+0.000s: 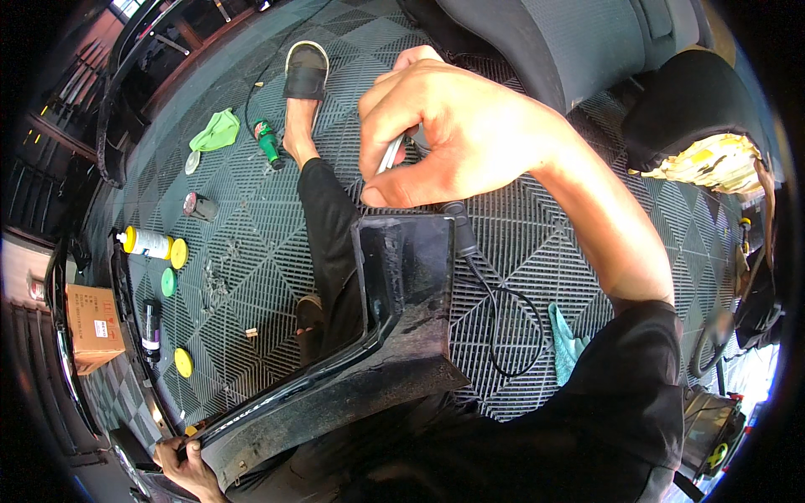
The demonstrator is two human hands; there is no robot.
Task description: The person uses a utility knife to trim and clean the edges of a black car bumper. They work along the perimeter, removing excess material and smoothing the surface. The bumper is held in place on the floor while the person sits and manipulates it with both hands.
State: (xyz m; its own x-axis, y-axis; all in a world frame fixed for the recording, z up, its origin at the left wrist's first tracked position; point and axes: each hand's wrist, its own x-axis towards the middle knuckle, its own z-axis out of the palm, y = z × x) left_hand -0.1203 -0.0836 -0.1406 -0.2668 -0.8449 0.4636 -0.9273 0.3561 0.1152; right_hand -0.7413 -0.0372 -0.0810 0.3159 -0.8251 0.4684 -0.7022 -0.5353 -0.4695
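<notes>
A long glossy black car trim panel [411, 268] with a dusty, scuffed inner side lies across my lap. My left hand [186, 469] is closed around its far lower-left end. Above its wide upper end, my right hand [453, 134] pinches a thin pale strip [390, 155] between thumb and bent fingers; what kind of thing it is cannot be made out. Just behind that end shows a black cylindrical tool end [458, 228] with a black cord [537, 335] looping over the floor, partly hidden by the panel and my hand.
On the grey grid floor at left are a green bottle [267, 144], a green cloth [215, 131], a yellow-capped bottle [147, 242], several round pads [184, 362], a dark bottle [151, 329] and a cardboard box [92, 327]. A teal cloth [566, 344] lies right; a car seat [587, 46] stands ahead.
</notes>
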